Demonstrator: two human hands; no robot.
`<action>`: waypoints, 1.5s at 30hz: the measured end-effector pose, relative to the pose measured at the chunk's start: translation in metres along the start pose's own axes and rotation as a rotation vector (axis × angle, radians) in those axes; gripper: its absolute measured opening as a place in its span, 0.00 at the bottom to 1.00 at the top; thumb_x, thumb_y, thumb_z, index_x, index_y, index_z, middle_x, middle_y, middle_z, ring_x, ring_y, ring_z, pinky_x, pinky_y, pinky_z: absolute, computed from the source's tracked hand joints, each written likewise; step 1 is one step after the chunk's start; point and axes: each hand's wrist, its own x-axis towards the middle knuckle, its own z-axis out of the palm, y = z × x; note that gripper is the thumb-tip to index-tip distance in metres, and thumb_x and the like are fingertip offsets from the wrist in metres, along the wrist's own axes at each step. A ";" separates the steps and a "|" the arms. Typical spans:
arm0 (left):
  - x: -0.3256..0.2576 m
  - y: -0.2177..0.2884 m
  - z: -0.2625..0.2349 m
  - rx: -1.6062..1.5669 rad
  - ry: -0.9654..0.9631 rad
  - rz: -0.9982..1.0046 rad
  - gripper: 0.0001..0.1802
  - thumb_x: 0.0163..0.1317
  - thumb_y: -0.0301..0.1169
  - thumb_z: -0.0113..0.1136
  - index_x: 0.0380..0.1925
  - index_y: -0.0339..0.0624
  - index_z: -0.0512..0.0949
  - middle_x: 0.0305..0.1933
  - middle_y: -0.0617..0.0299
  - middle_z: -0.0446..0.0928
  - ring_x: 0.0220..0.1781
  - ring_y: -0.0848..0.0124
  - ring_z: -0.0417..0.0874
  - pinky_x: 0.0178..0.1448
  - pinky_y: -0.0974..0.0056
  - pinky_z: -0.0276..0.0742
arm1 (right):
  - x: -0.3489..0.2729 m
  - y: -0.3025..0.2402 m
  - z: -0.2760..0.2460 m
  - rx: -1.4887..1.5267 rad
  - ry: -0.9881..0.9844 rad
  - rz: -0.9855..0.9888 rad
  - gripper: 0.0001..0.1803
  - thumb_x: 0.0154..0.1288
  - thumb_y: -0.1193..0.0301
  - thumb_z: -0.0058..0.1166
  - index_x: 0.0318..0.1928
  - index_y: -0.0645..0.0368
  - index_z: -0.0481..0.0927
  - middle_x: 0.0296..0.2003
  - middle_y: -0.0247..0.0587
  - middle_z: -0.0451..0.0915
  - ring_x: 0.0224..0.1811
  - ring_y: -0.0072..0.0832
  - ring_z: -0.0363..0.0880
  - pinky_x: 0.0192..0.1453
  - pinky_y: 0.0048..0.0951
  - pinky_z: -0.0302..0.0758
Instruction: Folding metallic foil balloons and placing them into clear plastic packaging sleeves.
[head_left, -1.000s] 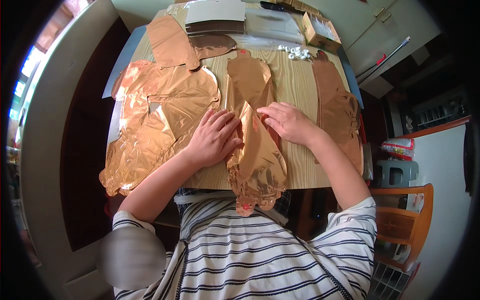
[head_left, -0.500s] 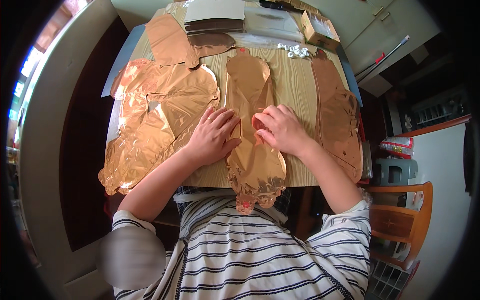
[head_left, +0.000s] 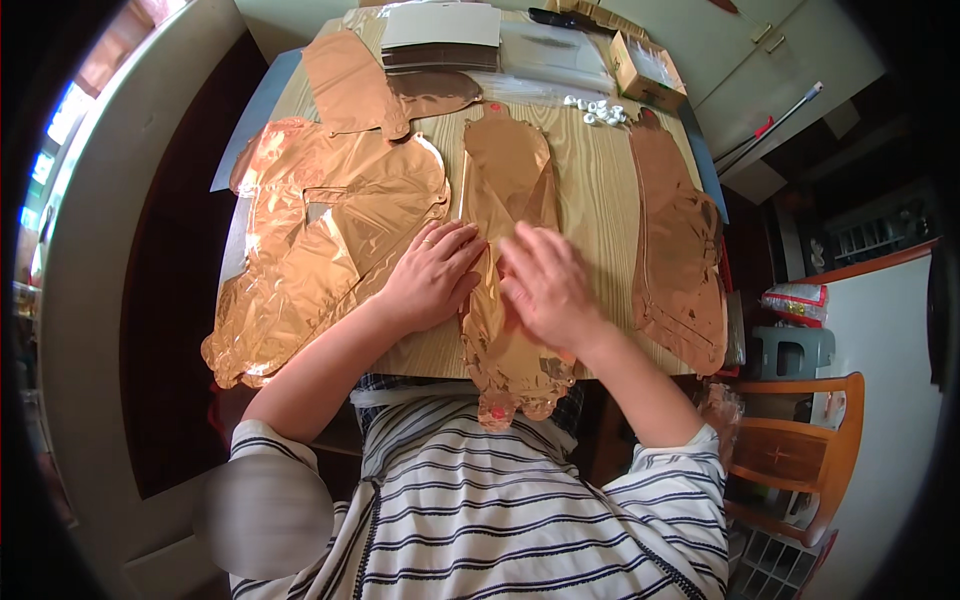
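Note:
A long, flat rose-gold foil balloon (head_left: 505, 180) lies down the middle of the wooden table (head_left: 600, 200), its lower end hanging over the near edge. My left hand (head_left: 432, 275) rests flat on its left edge, fingers spread. My right hand (head_left: 548, 285) presses flat on the balloon's middle, fingers together and slightly blurred. Both palms face down on the foil; neither hand grips it.
A heap of crumpled rose-gold foil balloons (head_left: 320, 230) covers the table's left side. Another flat foil balloon (head_left: 680, 240) lies along the right edge. Small white pieces (head_left: 595, 110), a cardboard box (head_left: 648, 70) and grey packets (head_left: 440, 25) sit at the far end. A wooden chair (head_left: 800, 450) stands at right.
My right hand has slid down and left along the middle balloon toward me. My left hand has stayed nearly in place on the foil.

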 end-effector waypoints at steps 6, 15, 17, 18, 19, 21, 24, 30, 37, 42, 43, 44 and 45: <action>0.003 -0.010 -0.005 0.000 -0.026 0.026 0.25 0.64 0.32 0.62 0.61 0.36 0.77 0.64 0.51 0.76 0.69 0.52 0.74 0.74 0.49 0.66 | -0.013 -0.033 0.018 0.059 -0.255 0.005 0.42 0.74 0.48 0.50 0.78 0.62 0.57 0.77 0.59 0.56 0.80 0.56 0.51 0.83 0.58 0.44; 0.067 -0.082 0.012 0.299 -0.016 -0.024 0.15 0.64 0.37 0.63 0.49 0.46 0.81 0.54 0.64 0.82 0.61 0.64 0.78 0.66 0.53 0.66 | -0.015 -0.033 0.020 0.074 -0.257 -0.009 0.40 0.75 0.47 0.49 0.77 0.57 0.60 0.78 0.57 0.53 0.81 0.55 0.48 0.83 0.59 0.42; 0.084 -0.090 0.009 0.338 -0.093 -0.037 0.14 0.63 0.38 0.63 0.46 0.47 0.81 0.52 0.65 0.82 0.59 0.65 0.78 0.66 0.53 0.66 | -0.016 -0.033 0.020 0.071 -0.251 -0.004 0.40 0.74 0.47 0.49 0.77 0.57 0.60 0.78 0.57 0.53 0.82 0.55 0.47 0.83 0.58 0.42; 0.089 -0.099 0.015 0.313 -0.023 -0.001 0.11 0.62 0.39 0.62 0.38 0.45 0.80 0.43 0.66 0.81 0.55 0.64 0.78 0.65 0.52 0.65 | -0.015 -0.034 0.020 0.071 -0.249 -0.006 0.40 0.74 0.47 0.49 0.77 0.57 0.60 0.78 0.57 0.54 0.82 0.54 0.47 0.83 0.58 0.42; 0.091 -0.104 0.017 0.344 -0.026 0.002 0.11 0.62 0.39 0.62 0.38 0.45 0.80 0.44 0.66 0.81 0.56 0.64 0.78 0.66 0.51 0.65 | -0.014 -0.034 0.019 0.071 -0.244 -0.010 0.40 0.74 0.47 0.49 0.77 0.57 0.60 0.78 0.57 0.54 0.82 0.54 0.47 0.83 0.58 0.42; 0.094 -0.106 0.021 0.398 -0.037 0.010 0.12 0.62 0.39 0.62 0.39 0.44 0.81 0.45 0.65 0.81 0.58 0.63 0.78 0.68 0.49 0.64 | -0.014 -0.034 0.019 0.072 -0.239 -0.009 0.40 0.74 0.47 0.50 0.77 0.57 0.61 0.78 0.57 0.54 0.82 0.54 0.48 0.83 0.57 0.42; 0.090 -0.097 0.025 0.415 -0.034 -0.085 0.18 0.63 0.40 0.62 0.48 0.41 0.80 0.56 0.58 0.80 0.66 0.58 0.74 0.76 0.46 0.59 | -0.014 -0.034 0.019 0.096 -0.247 0.008 0.40 0.74 0.48 0.50 0.77 0.57 0.61 0.78 0.56 0.54 0.82 0.54 0.47 0.83 0.57 0.42; 0.045 -0.030 0.024 0.355 -0.070 -0.034 0.31 0.69 0.42 0.58 0.66 0.36 0.71 0.72 0.47 0.70 0.76 0.52 0.66 0.80 0.41 0.55 | -0.011 -0.029 0.015 0.174 -0.197 0.045 0.37 0.76 0.49 0.48 0.76 0.59 0.63 0.77 0.55 0.56 0.81 0.52 0.51 0.83 0.52 0.46; 0.031 -0.017 0.025 0.179 -0.100 -0.138 0.30 0.72 0.41 0.54 0.69 0.36 0.69 0.75 0.48 0.68 0.78 0.53 0.64 0.80 0.43 0.55 | -0.009 0.002 -0.004 0.267 -0.060 0.107 0.30 0.79 0.59 0.45 0.74 0.60 0.66 0.76 0.51 0.62 0.81 0.45 0.56 0.83 0.52 0.50; 0.029 -0.021 0.030 0.179 -0.080 -0.132 0.31 0.71 0.41 0.55 0.70 0.37 0.69 0.75 0.49 0.68 0.78 0.54 0.65 0.80 0.43 0.55 | -0.017 -0.028 0.007 0.136 -0.001 -0.072 0.25 0.66 0.63 0.63 0.59 0.62 0.79 0.57 0.48 0.75 0.61 0.45 0.73 0.71 0.46 0.67; 0.029 -0.021 0.031 0.179 -0.077 -0.133 0.31 0.71 0.41 0.55 0.70 0.38 0.69 0.75 0.49 0.68 0.78 0.54 0.65 0.80 0.43 0.56 | -0.017 -0.035 0.007 0.152 -0.013 -0.080 0.25 0.66 0.63 0.63 0.59 0.63 0.79 0.56 0.48 0.75 0.59 0.44 0.73 0.68 0.46 0.68; 0.029 -0.021 0.031 0.186 -0.069 -0.127 0.32 0.71 0.42 0.56 0.70 0.37 0.69 0.74 0.49 0.68 0.78 0.54 0.65 0.80 0.43 0.56 | -0.016 -0.044 0.005 0.169 -0.022 -0.089 0.25 0.65 0.63 0.63 0.58 0.64 0.79 0.54 0.47 0.75 0.57 0.43 0.74 0.66 0.45 0.69; 0.030 -0.021 0.031 0.192 -0.061 -0.121 0.32 0.70 0.43 0.56 0.69 0.37 0.70 0.74 0.50 0.69 0.77 0.54 0.66 0.80 0.43 0.55 | -0.015 -0.050 0.005 0.185 -0.032 -0.098 0.25 0.65 0.63 0.64 0.58 0.64 0.79 0.53 0.46 0.75 0.55 0.42 0.74 0.64 0.44 0.70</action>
